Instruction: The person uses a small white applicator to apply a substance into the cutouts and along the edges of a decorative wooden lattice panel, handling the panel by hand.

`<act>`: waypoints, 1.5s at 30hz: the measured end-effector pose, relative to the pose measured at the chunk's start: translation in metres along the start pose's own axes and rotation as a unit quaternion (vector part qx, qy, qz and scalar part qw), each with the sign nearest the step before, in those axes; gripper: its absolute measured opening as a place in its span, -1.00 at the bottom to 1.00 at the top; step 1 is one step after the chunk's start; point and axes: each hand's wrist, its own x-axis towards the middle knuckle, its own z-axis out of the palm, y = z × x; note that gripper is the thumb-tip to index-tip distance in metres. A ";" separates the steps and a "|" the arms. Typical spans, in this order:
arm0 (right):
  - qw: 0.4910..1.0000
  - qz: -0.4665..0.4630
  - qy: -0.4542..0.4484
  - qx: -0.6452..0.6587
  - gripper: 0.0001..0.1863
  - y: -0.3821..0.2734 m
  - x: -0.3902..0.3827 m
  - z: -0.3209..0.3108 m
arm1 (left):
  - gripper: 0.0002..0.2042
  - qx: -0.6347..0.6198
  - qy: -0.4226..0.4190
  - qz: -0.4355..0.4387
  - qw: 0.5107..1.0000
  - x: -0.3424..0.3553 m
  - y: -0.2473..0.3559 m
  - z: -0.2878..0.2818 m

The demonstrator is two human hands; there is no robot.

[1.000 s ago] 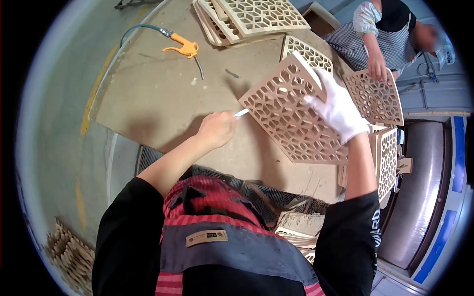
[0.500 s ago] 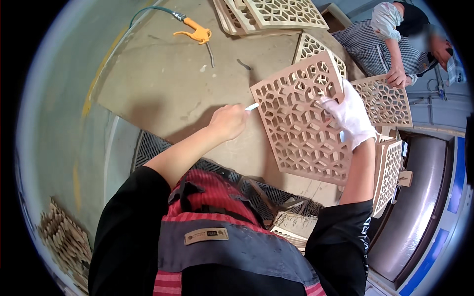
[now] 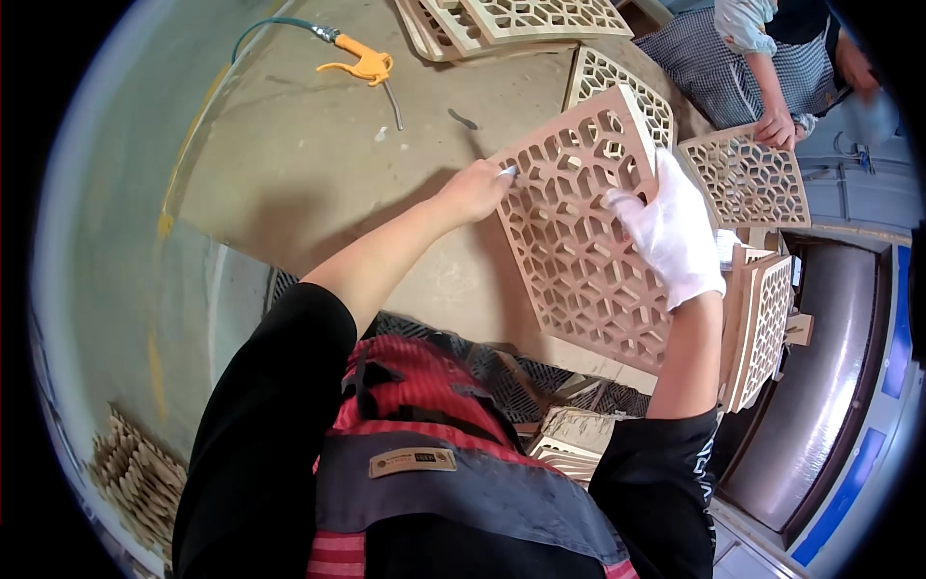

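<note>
My right hand, in a white glove, grips the right side of a lattice-cut wooden panel, its thumb lying on the panel's face. The panel is held up at a tilt over the table. At the panel's upper left edge, my bare left hand is closed around a small white stick-like tool. Only the tool's tip shows, up against the lattice; its exact kind is hidden by my fingers. Behind the panel's top edge another lattice panel rests on the table.
A yellow air blow gun with a green hose lies on the table. Stacked panels stand at the far edge and at right. Across the table, a person's hand holds another panel. Beyond the right stack is a metal roller.
My left hand has moved up and right, bringing the white tool from beside the panel onto its edge. The panel has shifted slightly left. The other person's head has moved out of sight.
</note>
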 end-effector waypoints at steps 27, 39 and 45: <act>0.998 -0.017 0.043 -0.051 -0.63 -0.014 -0.009 0.007 | -0.90 0.311 0.001 0.127 0.942 0.014 0.014 -0.016; 0.998 0.021 0.027 -0.055 -0.62 -0.023 -0.010 0.008 | -0.89 -0.301 -0.303 -0.261 0.866 0.031 0.004 -0.033; 0.999 -0.007 0.037 -0.029 -0.63 -0.036 -0.007 0.010 | -0.88 -0.079 -0.087 -0.023 0.993 0.024 -0.023 -0.012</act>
